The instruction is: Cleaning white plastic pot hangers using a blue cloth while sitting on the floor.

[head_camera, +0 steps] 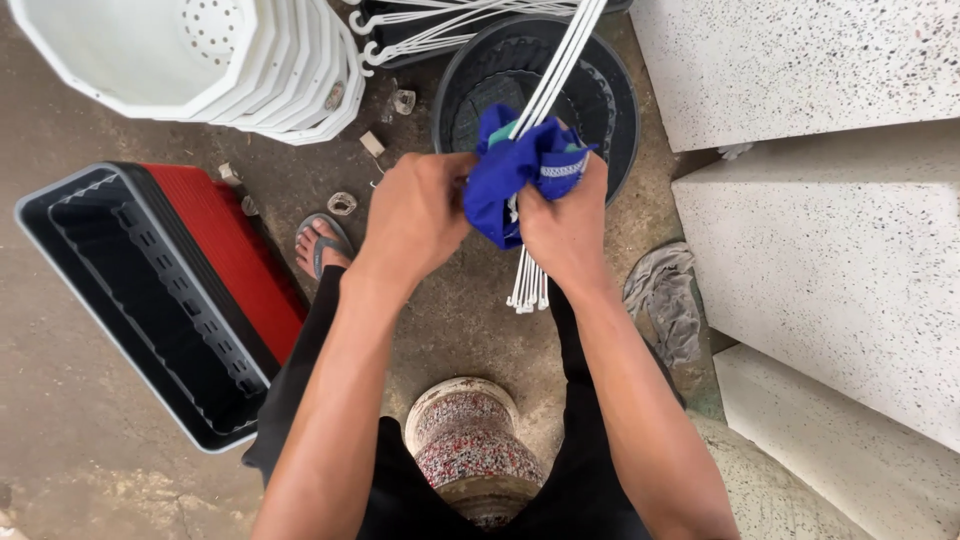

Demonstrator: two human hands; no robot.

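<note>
Between both hands, left hand [415, 215] and right hand [565, 225] grip a blue cloth [510, 170]; white rods [545, 90] partly hidden.

One head-worn camera, looking almost straight down

The single view hangs above the person's forearms and faces the concrete floor [90, 440], close enough that the two hands fill the centre (there is no second view to overlap with). The person's lap lies at the near edge, white stacked pots [250, 70] at the far left, and speckled stone slabs [830, 250] down the right.
</note>
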